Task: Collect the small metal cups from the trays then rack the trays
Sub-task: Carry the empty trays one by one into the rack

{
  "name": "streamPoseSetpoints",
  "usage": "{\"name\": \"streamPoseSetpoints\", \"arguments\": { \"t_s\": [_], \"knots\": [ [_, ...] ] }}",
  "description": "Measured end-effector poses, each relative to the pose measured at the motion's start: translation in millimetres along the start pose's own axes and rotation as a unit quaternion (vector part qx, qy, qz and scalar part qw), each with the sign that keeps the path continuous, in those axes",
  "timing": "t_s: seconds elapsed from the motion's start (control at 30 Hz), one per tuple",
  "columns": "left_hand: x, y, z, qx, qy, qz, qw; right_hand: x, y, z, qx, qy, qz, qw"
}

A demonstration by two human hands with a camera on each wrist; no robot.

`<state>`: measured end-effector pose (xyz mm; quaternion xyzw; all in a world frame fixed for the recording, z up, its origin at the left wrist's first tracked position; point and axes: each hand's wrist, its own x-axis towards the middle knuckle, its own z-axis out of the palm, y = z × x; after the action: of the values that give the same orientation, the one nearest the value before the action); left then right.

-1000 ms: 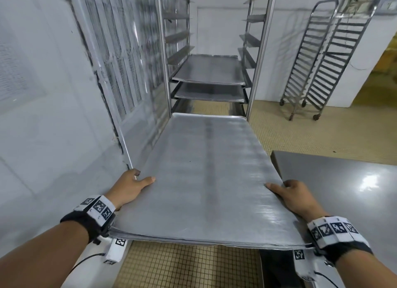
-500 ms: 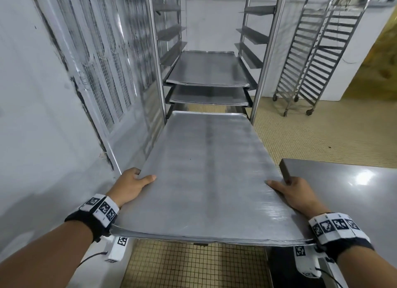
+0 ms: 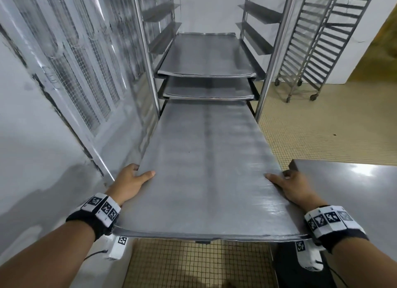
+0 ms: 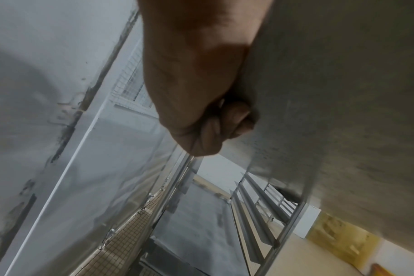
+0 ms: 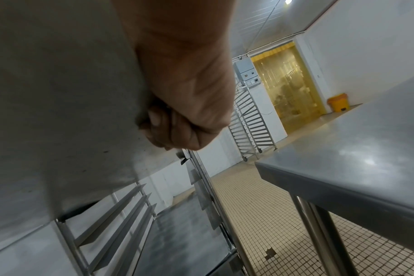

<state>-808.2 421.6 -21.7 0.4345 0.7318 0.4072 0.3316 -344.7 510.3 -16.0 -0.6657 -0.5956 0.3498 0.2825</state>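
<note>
A long bare metal tray (image 3: 206, 163) is held level in front of me, its far end just under the lowest racked tray. My left hand (image 3: 134, 180) grips the tray's left edge, thumb on top, fingers (image 4: 215, 128) curled beneath. On the opposite edge my right hand (image 3: 290, 184) grips the same way, its fingers (image 5: 168, 130) curled below the tray (image 5: 59, 93). The tall steel rack (image 3: 272, 51) ahead holds two trays, an upper tray (image 3: 206, 56) and a lower tray (image 3: 208, 88). No small metal cups are in view.
A steel table (image 3: 348, 189) stands close on my right, its corner beside my right hand. A wall with a mesh-panelled window (image 3: 71, 68) runs along my left. Two empty wheeled racks (image 3: 318, 40) stand at the far right on the tiled floor (image 3: 322, 133).
I have carried the tray forward; its far end now reaches the rack's front posts, below the two racked trays. Both hands keep the same grip.
</note>
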Motion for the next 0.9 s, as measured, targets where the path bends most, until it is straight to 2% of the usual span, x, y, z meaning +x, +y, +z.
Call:
{"name": "streamPoseSetpoints", "arguments": {
  "t_s": [0.23,0.43,0.63,0.9],
  "knots": [
    [46,16,25,0.061,0.029,0.009,0.998,64,-8,1,0.002,-0.021,-0.010,1.000],
    [80,23,44,0.054,0.024,0.012,0.998,117,-5,-1,0.012,-0.039,0.006,0.999],
    [120,22,51,0.067,0.008,0.022,0.997,150,-15,3,-0.022,-0.033,0.011,0.999],
    [190,19,59,0.097,0.022,0.007,0.995,199,-32,28,-0.039,-0.029,0.029,0.998]
  ]
}}
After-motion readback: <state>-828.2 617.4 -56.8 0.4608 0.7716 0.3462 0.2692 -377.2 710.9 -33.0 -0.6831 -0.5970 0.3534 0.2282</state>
